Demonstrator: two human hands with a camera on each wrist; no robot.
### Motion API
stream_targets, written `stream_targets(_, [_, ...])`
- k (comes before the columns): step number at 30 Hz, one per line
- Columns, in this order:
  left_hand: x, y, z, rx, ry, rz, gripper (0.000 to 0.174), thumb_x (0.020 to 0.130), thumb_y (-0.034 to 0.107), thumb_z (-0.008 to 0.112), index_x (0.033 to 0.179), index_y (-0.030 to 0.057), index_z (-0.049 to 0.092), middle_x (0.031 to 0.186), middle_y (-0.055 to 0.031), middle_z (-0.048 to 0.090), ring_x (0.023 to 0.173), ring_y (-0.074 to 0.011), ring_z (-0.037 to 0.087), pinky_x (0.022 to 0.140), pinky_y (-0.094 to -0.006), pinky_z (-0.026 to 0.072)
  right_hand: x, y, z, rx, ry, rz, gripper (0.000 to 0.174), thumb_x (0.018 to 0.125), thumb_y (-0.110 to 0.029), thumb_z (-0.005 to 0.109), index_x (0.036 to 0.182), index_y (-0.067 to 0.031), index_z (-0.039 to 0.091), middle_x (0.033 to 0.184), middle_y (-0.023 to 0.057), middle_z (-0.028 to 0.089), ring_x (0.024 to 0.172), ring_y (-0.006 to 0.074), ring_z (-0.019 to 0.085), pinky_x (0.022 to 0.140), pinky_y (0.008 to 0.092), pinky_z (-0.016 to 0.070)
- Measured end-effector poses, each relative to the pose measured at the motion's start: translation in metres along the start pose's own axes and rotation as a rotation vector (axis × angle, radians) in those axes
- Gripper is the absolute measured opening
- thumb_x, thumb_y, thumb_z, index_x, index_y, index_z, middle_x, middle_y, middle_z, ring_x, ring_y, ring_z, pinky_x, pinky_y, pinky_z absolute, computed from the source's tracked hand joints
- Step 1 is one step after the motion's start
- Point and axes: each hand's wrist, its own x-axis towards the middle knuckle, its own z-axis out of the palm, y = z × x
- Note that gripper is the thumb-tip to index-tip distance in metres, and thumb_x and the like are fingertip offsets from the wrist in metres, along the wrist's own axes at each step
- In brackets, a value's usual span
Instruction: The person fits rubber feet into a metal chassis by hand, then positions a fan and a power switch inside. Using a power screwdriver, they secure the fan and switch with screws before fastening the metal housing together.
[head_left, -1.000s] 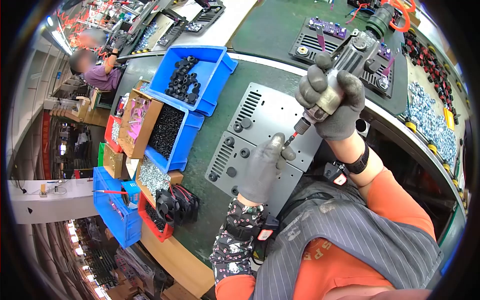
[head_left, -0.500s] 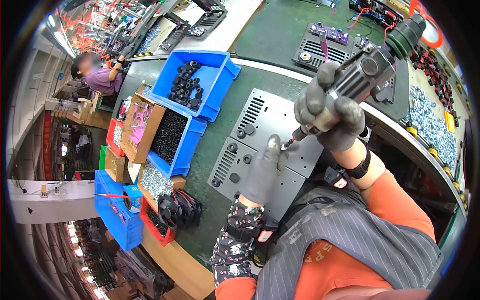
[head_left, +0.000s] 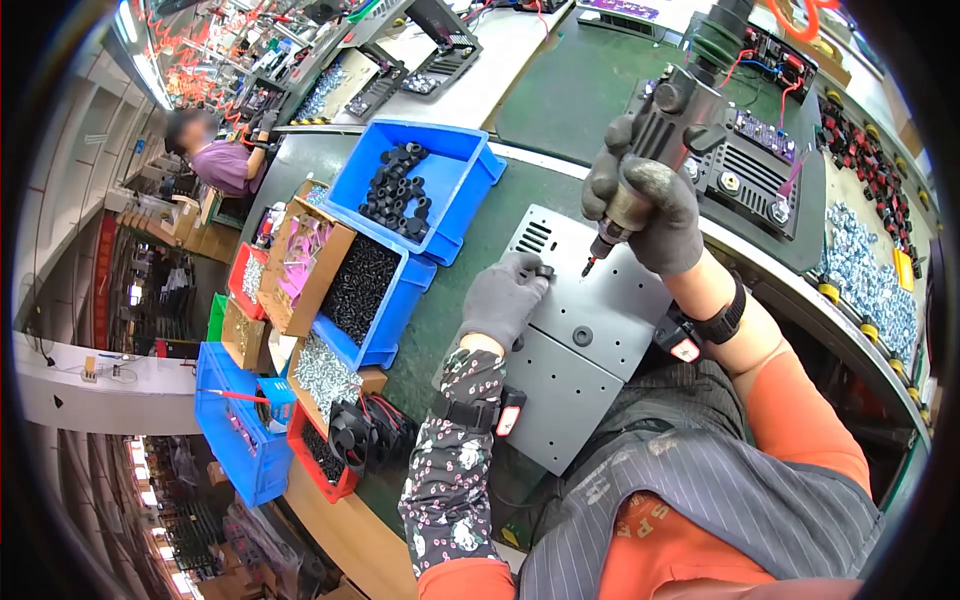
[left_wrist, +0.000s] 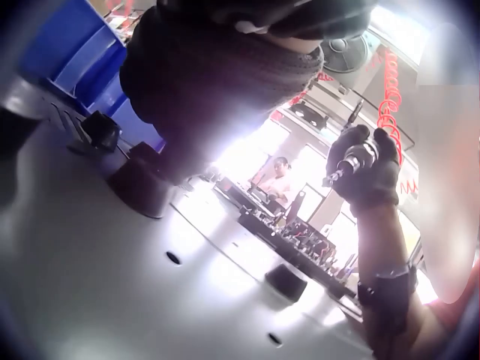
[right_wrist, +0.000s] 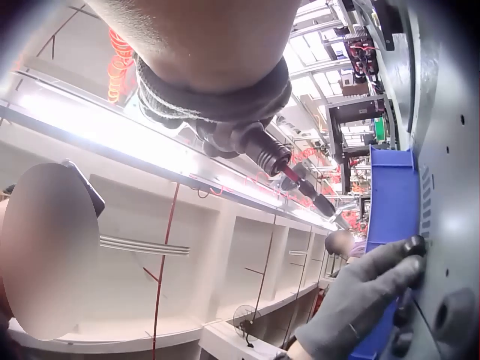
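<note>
My gloved left hand (head_left: 503, 297) pinches a round black rubber foot (head_left: 544, 271) between thumb and fingertips, low over the slotted end of a grey metal panel (head_left: 625, 300). In the right wrist view the same foot (right_wrist: 415, 244) shows at the fingertips, right at the panel surface. Another rubber foot (head_left: 582, 336) sits on the panel nearer my body. My gloved right hand (head_left: 655, 205) grips a power screwdriver (head_left: 668, 120) from above. Its red-collared bit (head_left: 588, 268) points down toward the panel, to the right of the left fingers. A second grey panel (head_left: 560, 400) lies alongside.
Left of the panels stand a blue bin (head_left: 470, 185) of black feet, a blue bin (head_left: 395, 320) of small black parts, a box of screws (head_left: 325, 375) and black fans (head_left: 365, 432). Behind are slotted black trays (head_left: 745, 185). Another person (head_left: 225, 165) sits far left.
My left hand has moved from beside the bit to the panel's slotted end, at a rubber foot. The screwdriver has shifted and stands apart from the left fingers. The head view has turned slightly.
</note>
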Motion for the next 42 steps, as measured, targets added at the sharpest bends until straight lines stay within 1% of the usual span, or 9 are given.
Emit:
stream_targets(5, [0.000, 0.015, -0.007, 0.298, 0.049, 0.058, 0.030, 0.080, 0.028, 0.065, 0.107, 0.0151, 0.063, 0.101, -0.0122, 0.064, 0.090, -0.0285, 0.063, 0.079, -0.0384, 0.0488, 0.022, 0.002, 0.007, -0.115, 0.036, 0.019, 0.043, 0.075, -0.023, 0.056, 0.111, -0.0028, 0.044, 0.073, 0.0086, 0.052, 0.062, 0.0193, 0.053, 0.059, 0.0316, 0.0442])
stream_targets(22, [0.055, 0.020, -0.002, 0.151, 0.180, 0.007, 0.029, 0.078, 0.031, 0.065, 0.101, 0.0134, 0.068, 0.089, -0.0115, 0.068, 0.084, -0.0288, 0.064, 0.074, -0.0392, 0.0491, 0.083, 0.050, 0.004, -0.283, -0.043, 0.012, 0.032, 0.077, -0.007, 0.060, 0.105, -0.0017, 0.045, 0.071, 0.0077, 0.055, 0.060, 0.0171, 0.057, 0.056, 0.0307, 0.0456])
stream_targets(24, [0.056, 0.021, 0.001, 0.173, 0.196, 0.005, 0.029, 0.078, 0.031, 0.065, 0.100, 0.0130, 0.068, 0.090, -0.0124, 0.068, 0.085, -0.0292, 0.064, 0.074, -0.0398, 0.0489, 0.089, 0.066, 0.002, -0.261, -0.032, 0.056, 0.044, 0.076, -0.003, 0.065, 0.117, -0.0015, 0.049, 0.075, 0.0043, 0.057, 0.059, 0.0123, 0.057, 0.052, 0.0259, 0.0478])
stream_targets(30, [0.057, 0.022, 0.000, 0.215, 0.159, -0.018, 0.025, 0.079, 0.031, 0.063, 0.097, 0.0131, 0.068, 0.096, -0.0135, 0.066, 0.092, -0.0311, 0.063, 0.079, -0.0417, 0.0493, 0.087, 0.096, 0.003, -0.249, -0.237, 0.089, 0.046, 0.073, -0.007, 0.069, 0.116, -0.0032, 0.054, 0.084, 0.0005, 0.056, 0.067, 0.0075, 0.053, 0.058, 0.0228, 0.0459])
stream_targets(34, [0.056, 0.023, -0.002, 0.222, 0.185, -0.035, 0.023, 0.080, 0.029, 0.062, 0.096, 0.0135, 0.068, 0.097, -0.0138, 0.066, 0.093, -0.0319, 0.062, 0.081, -0.0420, 0.0491, 0.085, 0.095, 0.005, -0.516, -0.341, 0.075, 0.051, 0.074, 0.000, 0.066, 0.123, -0.0033, 0.052, 0.086, -0.0005, 0.052, 0.069, 0.0078, 0.050, 0.060, 0.0256, 0.0472])
stream_targets(37, [0.053, 0.015, -0.004, 0.106, 0.140, 0.001, 0.029, 0.082, 0.026, 0.057, 0.103, 0.0079, 0.065, 0.100, -0.0168, 0.065, 0.095, -0.0320, 0.062, 0.084, -0.0407, 0.0480, 0.088, 0.099, 0.001, -0.381, -0.327, 0.204, 0.052, 0.074, 0.001, 0.066, 0.123, -0.0034, 0.051, 0.086, 0.0000, 0.052, 0.069, 0.0088, 0.052, 0.061, 0.0259, 0.0476])
stream_targets(39, [0.048, 0.004, 0.000, -0.346, 0.335, 0.019, 0.034, 0.084, 0.019, 0.050, 0.111, 0.0010, 0.059, 0.093, -0.0153, 0.065, 0.079, -0.0248, 0.064, 0.069, -0.0348, 0.0513, 0.089, 0.102, -0.002, -0.317, -0.280, 0.191, 0.046, 0.072, -0.003, 0.069, 0.117, -0.0030, 0.056, 0.083, -0.0011, 0.055, 0.070, 0.0059, 0.051, 0.062, 0.0229, 0.0460])
stream_targets(40, [0.039, 0.002, -0.004, -0.341, 0.341, 0.016, 0.034, 0.084, 0.019, 0.050, 0.111, 0.0010, 0.059, 0.093, -0.0153, 0.065, 0.079, -0.0248, 0.064, 0.069, -0.0348, 0.0513, 0.089, 0.101, -0.002, -0.311, -0.286, 0.189, 0.046, 0.072, -0.003, 0.069, 0.117, -0.0030, 0.056, 0.083, -0.0011, 0.055, 0.070, 0.0059, 0.051, 0.062, 0.0229, 0.0460])
stream_targets(42, [0.010, 0.002, -0.017, -1.266, -0.040, -0.179, 0.035, 0.086, 0.012, 0.044, 0.116, -0.0025, 0.054, 0.084, -0.0084, 0.060, 0.063, -0.0121, 0.055, 0.051, -0.0239, 0.0454, 0.088, 0.098, 0.001, -0.286, -0.284, 0.223, 0.049, 0.072, -0.003, 0.069, 0.120, -0.0033, 0.055, 0.081, -0.0014, 0.054, 0.069, 0.0063, 0.051, 0.059, 0.0230, 0.0457])
